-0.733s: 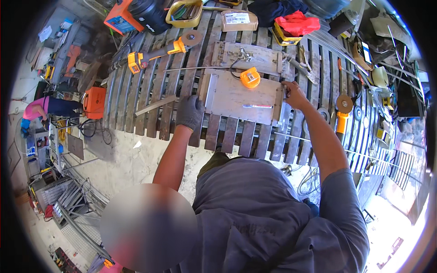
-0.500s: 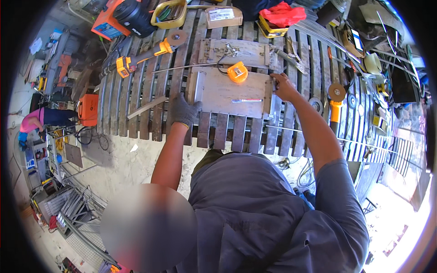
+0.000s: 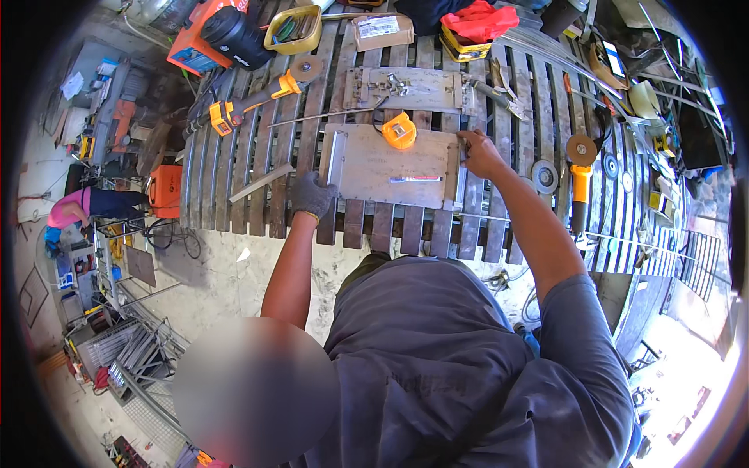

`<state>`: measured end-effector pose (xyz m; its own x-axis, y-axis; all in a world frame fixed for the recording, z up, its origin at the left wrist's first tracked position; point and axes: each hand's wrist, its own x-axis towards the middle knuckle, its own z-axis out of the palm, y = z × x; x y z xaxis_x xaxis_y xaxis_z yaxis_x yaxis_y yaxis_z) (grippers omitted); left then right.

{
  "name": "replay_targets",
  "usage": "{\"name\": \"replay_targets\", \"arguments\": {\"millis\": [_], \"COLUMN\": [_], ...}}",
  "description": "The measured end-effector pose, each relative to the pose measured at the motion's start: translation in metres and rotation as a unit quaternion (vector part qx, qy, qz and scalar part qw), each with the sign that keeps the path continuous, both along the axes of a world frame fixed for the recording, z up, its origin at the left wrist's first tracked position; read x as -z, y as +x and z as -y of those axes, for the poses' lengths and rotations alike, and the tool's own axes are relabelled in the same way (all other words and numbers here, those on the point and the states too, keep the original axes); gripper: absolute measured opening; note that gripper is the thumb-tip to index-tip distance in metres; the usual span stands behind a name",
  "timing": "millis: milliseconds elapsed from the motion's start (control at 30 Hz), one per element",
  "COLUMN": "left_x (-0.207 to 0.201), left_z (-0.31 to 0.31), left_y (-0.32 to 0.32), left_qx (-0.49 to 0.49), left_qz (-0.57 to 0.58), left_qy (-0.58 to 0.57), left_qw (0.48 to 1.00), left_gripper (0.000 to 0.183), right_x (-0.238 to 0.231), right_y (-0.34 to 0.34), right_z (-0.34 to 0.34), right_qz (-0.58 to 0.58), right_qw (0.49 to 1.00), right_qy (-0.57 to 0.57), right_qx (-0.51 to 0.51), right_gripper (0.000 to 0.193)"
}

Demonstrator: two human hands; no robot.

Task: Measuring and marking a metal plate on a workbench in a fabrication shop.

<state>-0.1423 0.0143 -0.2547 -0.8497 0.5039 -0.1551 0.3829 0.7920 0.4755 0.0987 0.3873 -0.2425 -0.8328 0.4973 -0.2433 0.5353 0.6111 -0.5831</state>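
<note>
A flat metal plate (image 3: 367,164) lies on the slatted bench in front of me, with metal strips along its left and right sides. My left hand (image 3: 314,196), in a grey glove, grips its near left corner with curled fingers. At the far right corner, the bare fingers of my right hand (image 3: 481,154) pinch the edge. On top of the plate rest an orange tape measure (image 3: 399,131), near its far edge, and a white-and-red marker pen (image 3: 416,179). Just beyond lies a second metal plate (image 3: 433,87) with small metal pieces on it.
Left on the slatted bench (image 3: 257,207) are an angle grinder (image 3: 257,100) and a loose metal strip (image 3: 261,182). A second grinder (image 3: 580,175) and discs (image 3: 544,177) lie right. Farther back stand a yellow tub (image 3: 293,31) and a cardboard box (image 3: 384,31). Another person (image 3: 94,204) bends at far left.
The near plate has slid a little toward me and to the left, carrying the tape measure and pen. Both hands have stayed at its sides. The view has shifted slightly.
</note>
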Motion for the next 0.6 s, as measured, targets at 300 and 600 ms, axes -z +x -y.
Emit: {"name": "replay_targets", "arguments": {"millis": [300, 600], "left_x": [-0.027, -0.007], "left_z": [0.017, 0.071], "left_y": [0.011, -0.004], "left_qx": [-0.024, -0.046], "left_qz": [0.114, 0.118], "left_qy": [0.039, 0.04], "left_qw": [0.992, 0.991], "left_gripper": [0.047, 0.043], "right_x": [0.012, -0.007], "right_y": [0.007, -0.005], "right_z": [0.011, 0.06], "right_qz": [-0.063, -0.011], "right_qw": [0.997, 0.998], "right_qy": [0.012, -0.056], "right_qx": [-0.045, -0.041], "right_gripper": [0.074, 0.074]}}
